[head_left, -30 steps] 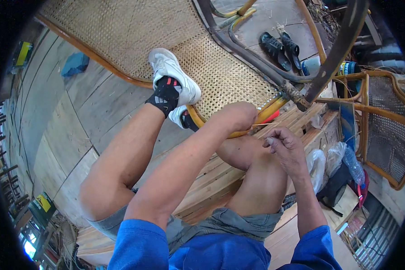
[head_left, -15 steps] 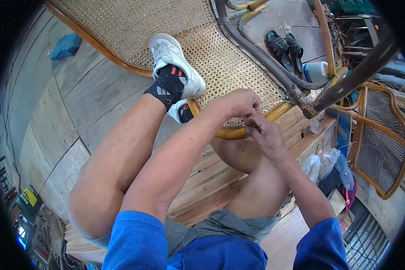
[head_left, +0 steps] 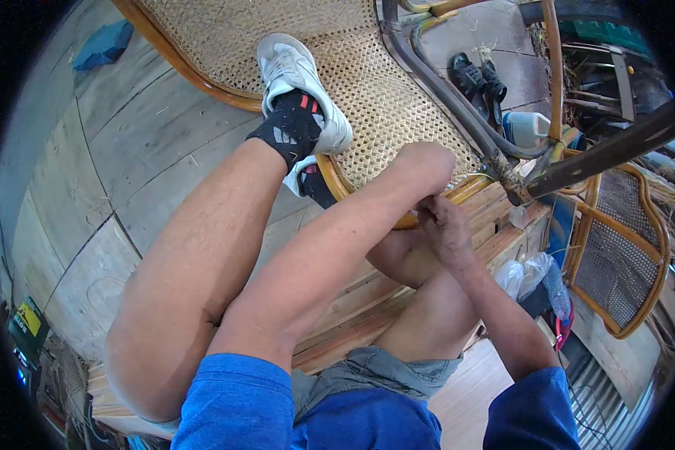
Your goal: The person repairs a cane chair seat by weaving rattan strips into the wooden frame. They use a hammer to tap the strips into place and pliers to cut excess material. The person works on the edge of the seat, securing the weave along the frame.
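Note:
A woven cane seat [head_left: 386,105] with a bent, varnished rattan rim [head_left: 336,176] lies in front of me, and my shoe [head_left: 296,86] presses on it. At the near right corner of that seat, my left hand [head_left: 430,166] is bent over with its fingers curled downward, largely hidden behind its own wrist. Right below, my right hand [head_left: 447,231] has thumb and fingers pinched together, close against the left fingertips beside the rim. Whatever lies between the fingers is too small or too hidden to make out.
Dark chair poles [head_left: 604,157] cross at the right. Beyond them are black sandals [head_left: 478,82] and a white jug [head_left: 526,129]. Another cane-panelled chair piece [head_left: 619,240] leans at the far right, near plastic bags [head_left: 529,274]. Wooden slats [head_left: 352,300] lie under my legs.
My left hand has turned over, its wrist rolled up and to the right, so its fingers are now more hidden. The right hand stays close by. The whole view has shifted slightly.

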Action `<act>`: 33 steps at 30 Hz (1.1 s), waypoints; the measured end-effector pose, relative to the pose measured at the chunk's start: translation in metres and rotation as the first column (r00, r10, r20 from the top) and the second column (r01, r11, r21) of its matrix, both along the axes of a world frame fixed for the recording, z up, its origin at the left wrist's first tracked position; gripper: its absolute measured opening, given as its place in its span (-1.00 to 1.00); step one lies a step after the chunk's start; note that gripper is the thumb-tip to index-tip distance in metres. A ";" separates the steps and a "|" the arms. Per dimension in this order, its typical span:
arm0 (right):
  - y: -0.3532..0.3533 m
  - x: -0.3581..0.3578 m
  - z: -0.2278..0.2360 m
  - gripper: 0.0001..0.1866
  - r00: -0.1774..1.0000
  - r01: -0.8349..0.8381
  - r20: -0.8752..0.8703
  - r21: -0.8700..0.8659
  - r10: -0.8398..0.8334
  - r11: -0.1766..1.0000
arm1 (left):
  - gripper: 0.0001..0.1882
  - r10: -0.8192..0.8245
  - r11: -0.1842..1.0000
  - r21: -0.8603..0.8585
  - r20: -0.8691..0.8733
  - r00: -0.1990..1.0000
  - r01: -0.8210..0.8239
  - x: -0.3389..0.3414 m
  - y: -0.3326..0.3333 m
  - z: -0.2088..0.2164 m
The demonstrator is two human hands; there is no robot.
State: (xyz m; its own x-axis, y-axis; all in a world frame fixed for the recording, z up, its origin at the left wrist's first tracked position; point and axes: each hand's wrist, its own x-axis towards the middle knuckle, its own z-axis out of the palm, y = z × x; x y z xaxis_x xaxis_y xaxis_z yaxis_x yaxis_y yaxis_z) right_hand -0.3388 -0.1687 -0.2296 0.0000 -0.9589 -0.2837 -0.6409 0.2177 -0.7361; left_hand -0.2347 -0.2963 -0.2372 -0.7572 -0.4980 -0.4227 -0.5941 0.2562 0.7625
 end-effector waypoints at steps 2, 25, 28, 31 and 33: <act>-0.004 -0.002 0.006 -0.76 0.967 -0.192 -0.171 -0.015 0.187 0.981 | -0.80 0.022 1.000 -0.014 -0.013 1.000 -0.023 0.003 0.000 -0.001; 0.006 0.006 -0.018 -0.85 0.902 -0.085 -0.412 0.118 0.127 0.989 | -0.78 0.016 0.999 0.043 -0.050 0.999 -0.013 0.001 0.008 0.008; 0.008 0.012 -0.018 -0.82 0.877 -0.082 -0.464 0.102 0.120 0.991 | -0.77 -0.007 0.996 0.091 -0.027 1.000 0.010 0.001 0.006 0.007; 0.011 0.014 -0.034 -0.80 0.952 0.097 -0.296 0.065 -0.074 0.993 | -0.76 -0.021 0.995 0.099 -0.014 1.000 0.022 -0.001 0.007 0.010; 0.016 0.013 -0.038 -0.77 0.931 0.079 -0.362 0.069 -0.048 0.995 | -0.76 -0.026 0.995 0.101 -0.017 1.000 0.028 -0.004 0.008 0.008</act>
State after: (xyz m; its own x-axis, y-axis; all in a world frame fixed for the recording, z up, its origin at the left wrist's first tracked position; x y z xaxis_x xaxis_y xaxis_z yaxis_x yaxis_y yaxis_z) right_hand -0.3261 -0.1528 -0.2679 -0.1767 -0.9274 -0.3296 -0.8423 0.3157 -0.4369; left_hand -0.2383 -0.2884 -0.2288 -0.7764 -0.4327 -0.4581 -0.5762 0.1932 0.7941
